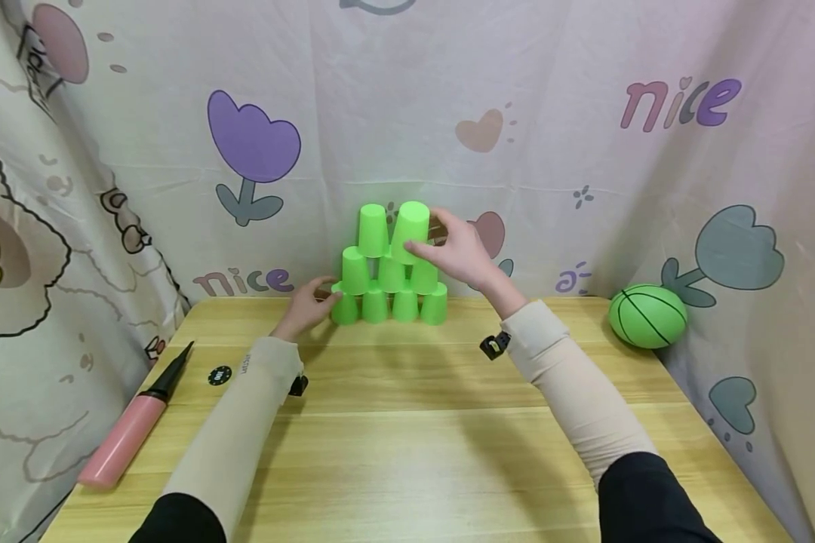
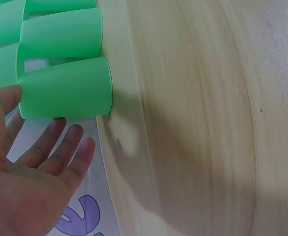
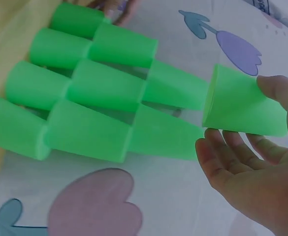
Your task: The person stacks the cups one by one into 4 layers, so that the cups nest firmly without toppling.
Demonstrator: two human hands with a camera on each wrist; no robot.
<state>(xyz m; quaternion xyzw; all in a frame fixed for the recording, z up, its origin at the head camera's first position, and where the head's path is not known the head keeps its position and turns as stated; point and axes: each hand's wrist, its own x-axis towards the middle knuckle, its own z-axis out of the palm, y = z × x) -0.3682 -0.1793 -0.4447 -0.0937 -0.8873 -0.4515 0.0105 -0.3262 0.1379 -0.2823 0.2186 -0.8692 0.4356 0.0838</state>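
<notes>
Upside-down green cups stand in a stepped stack at the back of the table; the bottom row (image 1: 375,307) has several, the row above (image 1: 355,271) three, the upper row (image 3: 166,130) two. My right hand (image 1: 458,245) holds another green cup (image 3: 247,101) between thumb and fingers, its rim facing the upper row's tops. In the head view this cup hides most of the upper row's right cup; contact is unclear. Beside the bottom row's left end cup (image 2: 67,91) is my left hand (image 2: 45,162), fingers loosely extended, thumb tip at the cup's upper end.
A pink air pump (image 1: 124,441) with a black nozzle lies along the left table edge. Near it is a black round chip (image 1: 219,375). A green ball (image 1: 648,316) sits at the back right corner. Directly behind the stack hangs a printed curtain (image 1: 394,113).
</notes>
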